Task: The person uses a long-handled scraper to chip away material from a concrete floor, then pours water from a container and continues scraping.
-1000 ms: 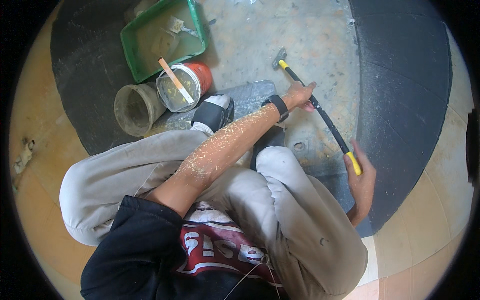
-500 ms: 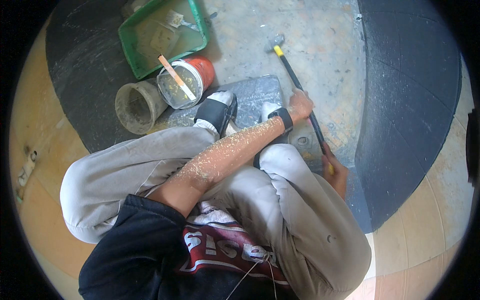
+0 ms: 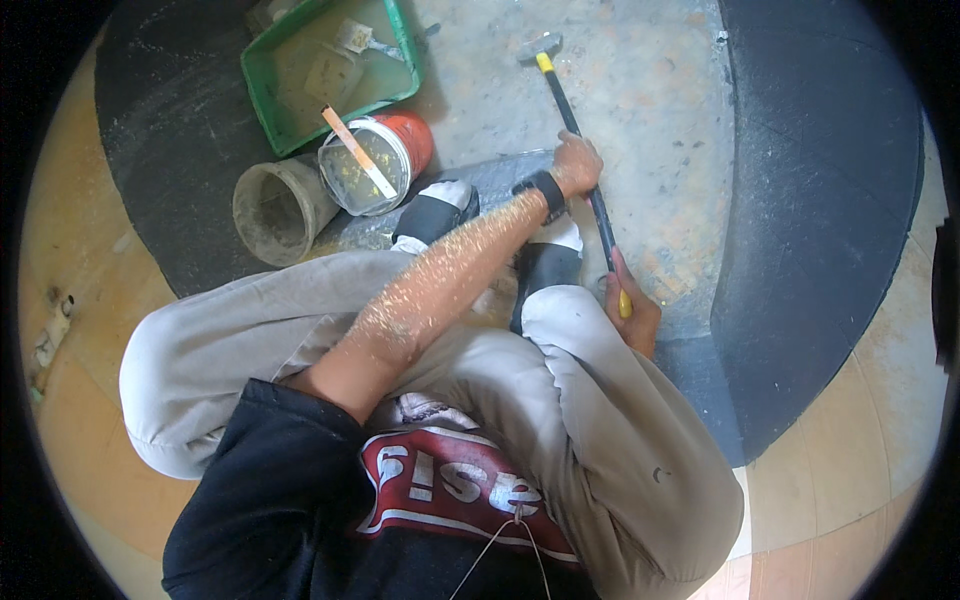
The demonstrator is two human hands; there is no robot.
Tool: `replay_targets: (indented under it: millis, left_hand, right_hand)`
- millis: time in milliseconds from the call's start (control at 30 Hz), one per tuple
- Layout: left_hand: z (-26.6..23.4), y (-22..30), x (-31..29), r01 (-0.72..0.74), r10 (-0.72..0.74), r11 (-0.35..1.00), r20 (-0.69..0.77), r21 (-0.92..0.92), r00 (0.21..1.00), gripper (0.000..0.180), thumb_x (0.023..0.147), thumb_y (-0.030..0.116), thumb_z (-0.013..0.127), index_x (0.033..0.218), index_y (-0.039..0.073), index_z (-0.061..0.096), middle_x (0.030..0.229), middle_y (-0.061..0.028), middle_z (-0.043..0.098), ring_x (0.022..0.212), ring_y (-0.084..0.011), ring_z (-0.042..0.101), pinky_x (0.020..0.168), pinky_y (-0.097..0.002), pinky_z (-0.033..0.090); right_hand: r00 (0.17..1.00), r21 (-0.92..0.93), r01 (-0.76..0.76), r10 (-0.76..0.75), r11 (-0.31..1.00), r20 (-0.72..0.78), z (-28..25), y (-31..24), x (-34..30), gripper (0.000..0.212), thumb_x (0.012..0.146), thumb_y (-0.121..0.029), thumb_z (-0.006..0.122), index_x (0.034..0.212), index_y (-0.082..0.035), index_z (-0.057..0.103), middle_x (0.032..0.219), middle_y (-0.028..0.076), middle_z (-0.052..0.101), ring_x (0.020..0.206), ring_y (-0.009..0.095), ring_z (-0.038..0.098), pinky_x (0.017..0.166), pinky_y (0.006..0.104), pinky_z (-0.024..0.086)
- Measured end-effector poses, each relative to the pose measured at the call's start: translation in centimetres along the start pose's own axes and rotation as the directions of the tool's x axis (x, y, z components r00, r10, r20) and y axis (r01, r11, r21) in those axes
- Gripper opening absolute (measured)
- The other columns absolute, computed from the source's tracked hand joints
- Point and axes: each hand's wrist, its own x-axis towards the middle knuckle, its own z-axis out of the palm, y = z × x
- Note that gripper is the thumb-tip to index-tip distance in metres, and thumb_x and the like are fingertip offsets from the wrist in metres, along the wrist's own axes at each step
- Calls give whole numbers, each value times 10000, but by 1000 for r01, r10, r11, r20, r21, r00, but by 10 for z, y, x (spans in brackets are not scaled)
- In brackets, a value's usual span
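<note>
A long-handled sledgehammer (image 3: pixel 603 222) lies slantwise in front of me, its black handle yellow at the butt and below the grey metal head. My left hand (image 3: pixel 577 165) is wrapped round the middle of the handle, with a black band on the wrist and pale flecks along the forearm. Lower down, my right hand (image 3: pixel 636 312) grips the handle near its yellow butt. The head is at the far end, over the grey, stained floor (image 3: pixel 655 150); whether it touches the floor I cannot tell.
Left of my feet stand a red-and-white bucket (image 3: pixel 403 150) with a stick (image 3: pixel 358 150) across its rim and a dirty grey bucket (image 3: pixel 285 215). A green tray (image 3: pixel 255 95) holding a brush (image 3: pixel 368 40) sits behind them. A dark, raised surface (image 3: pixel 815 200) borders the right side.
The sledgehammer has shifted away from me and to the left, its head now farther off. Both hands have moved with it, still gripping the handle.
</note>
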Motion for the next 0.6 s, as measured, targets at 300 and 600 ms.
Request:
replay_targets:
  millis: [300, 600]
  left_hand:
    - [47, 18, 21, -52, 47, 999, -237, -15, 970, 565, 581, 632, 849, 710, 101, 708, 745, -139, 682, 690, -327, 683, 636, -464, 502]
    - [64, 8, 12, -84, 84, 996, -189, 5, 978, 530, 621, 554, 836, 740, 53, 714, 816, -176, 708, 688, -370, 694, 647, -532, 518]
  right_hand:
    - [999, -16, -24, 24, 1000, -26, -19, 14, -22, 345, 998, -113, 625, 1338, -61, 639, 956, 63, 737, 790, 64, 554, 715, 239, 486]
    - [990, -16, 136, -137, 991, -23, -16, 35, -25, 335, 990, -120, 621, 1322, -118, 656, 1124, 243, 716, 1028, 163, 683, 903, 318, 506]
